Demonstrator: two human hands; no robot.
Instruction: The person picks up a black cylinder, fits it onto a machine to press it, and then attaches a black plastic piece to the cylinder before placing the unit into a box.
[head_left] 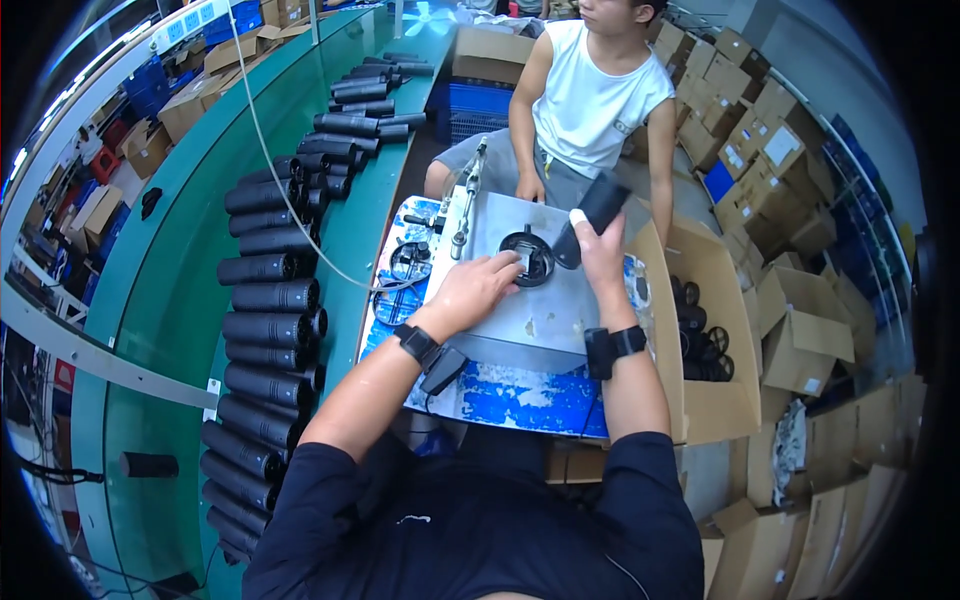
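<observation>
Left hand (478,287): forearm comes up from the lower edge, wrist strapped with a black band; palm down on the grey metal plate (530,320), fingers spread, fingertips at the near-left edge of the black round part (530,256). Grip apart, clamped on nothing that shows.
Right hand (601,250): forearm raised almost upright at the plate's right side, black band on the wrist; fingers closed round the black tube (590,215).
Black tube: tilted, lower end just beside the round part, upper end pointing away to the right, above the plate.
Black round part: lies at the plate's middle; whether the tube touches it cannot be told.
Bench (520,395): blue worn top carrying the plate.
Left of the plate: rows of black cylinders (268,330) on the green conveyor (170,290).
Right of the plate: open carton (715,330), contents dark, hard to make out.
Beyond the plate: a seated person in a white sleeveless top (595,100), hand near the plate's far edge.
Hidden: right palm, behind the tube.
</observation>
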